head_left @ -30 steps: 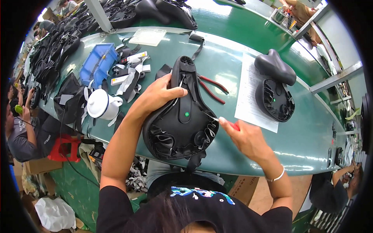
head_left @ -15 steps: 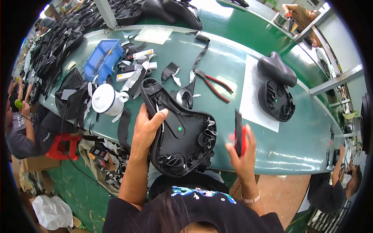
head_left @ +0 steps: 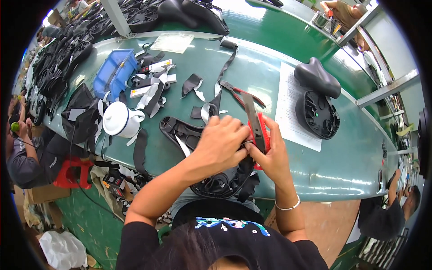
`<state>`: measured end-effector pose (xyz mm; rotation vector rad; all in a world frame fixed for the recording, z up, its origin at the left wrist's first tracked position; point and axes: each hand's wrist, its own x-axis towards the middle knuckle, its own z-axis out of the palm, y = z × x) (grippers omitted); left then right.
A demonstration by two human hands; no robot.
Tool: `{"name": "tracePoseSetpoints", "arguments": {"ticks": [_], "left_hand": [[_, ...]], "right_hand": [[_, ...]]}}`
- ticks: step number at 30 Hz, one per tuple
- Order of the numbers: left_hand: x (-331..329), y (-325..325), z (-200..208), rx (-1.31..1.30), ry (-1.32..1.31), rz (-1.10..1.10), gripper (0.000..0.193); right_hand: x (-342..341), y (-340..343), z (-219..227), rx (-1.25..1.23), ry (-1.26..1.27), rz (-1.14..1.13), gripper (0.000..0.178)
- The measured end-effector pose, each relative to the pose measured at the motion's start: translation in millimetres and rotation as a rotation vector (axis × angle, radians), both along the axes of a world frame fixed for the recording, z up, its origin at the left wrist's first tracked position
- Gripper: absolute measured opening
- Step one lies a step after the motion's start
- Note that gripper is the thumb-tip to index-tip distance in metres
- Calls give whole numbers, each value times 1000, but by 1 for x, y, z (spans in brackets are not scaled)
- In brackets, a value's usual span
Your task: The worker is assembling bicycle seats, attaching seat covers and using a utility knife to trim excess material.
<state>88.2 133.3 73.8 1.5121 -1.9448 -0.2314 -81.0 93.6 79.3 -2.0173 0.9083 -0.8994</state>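
A black bicycle saddle (head_left: pixel 217 185) lies upside down at the near edge of the table, its narrow nose pointing away and left. My left hand (head_left: pixel 222 141) is closed over its right side, fingers bunched at the rim where black cover fabric is gathered. My right hand (head_left: pixel 275 158) grips a red-and-grey hand tool (head_left: pixel 256 123) that stands upright beside the left fingertips, at the saddle's edge. My hands hide that part of the rim, and whether the tool touches it cannot be told. Red-handled pliers (head_left: pixel 245 96) lie just beyond.
A white lidded mug (head_left: pixel 118 119), a blue bin (head_left: pixel 116 72) and black fabric scraps (head_left: pixel 192 85) are to the left. Two more saddles (head_left: pixel 317 114) rest on a paper sheet (head_left: pixel 288 108) at the right. Other people work at both sides.
My left hand has moved from the saddle's left side across to its right rim. The right hand has brought the red-and-grey tool left and up to that rim.
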Motion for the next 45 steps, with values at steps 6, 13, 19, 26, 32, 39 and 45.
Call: {"name": "tracePoseSetpoints", "arguments": {"ticks": [6, 13, 19, 26, 32, 39, 45], "left_hand": [[2, -18, -28, 92, 125, -163, 24], [7, -24, -16, 367, 674, -11, 30], [10, -14, 6, 137, 1601, -649, 35], [3, -33, 8, -262, 70, -73, 17], [24, -45, -27, -293, 130, 224, 19], [43, -24, -22, 108, 1365, 220, 38], [42, 51, -3, 306, 1170, -151, 55]], "right_hand": [[-75, 0, 0, -42, 270, 96, 62], [-68, 24, -14, -280, 701, 121, 62], [-59, 77, -8, -6, 570, -97, 53], [-51, 27, -2, -180, 672, -140, 46], [-47, 50, 14, -229, 889, -137, 48], [-60, 9, 30, -254, 884, -8, 47], [-32, -57, 45, -442, 938, 414, 44]]}}
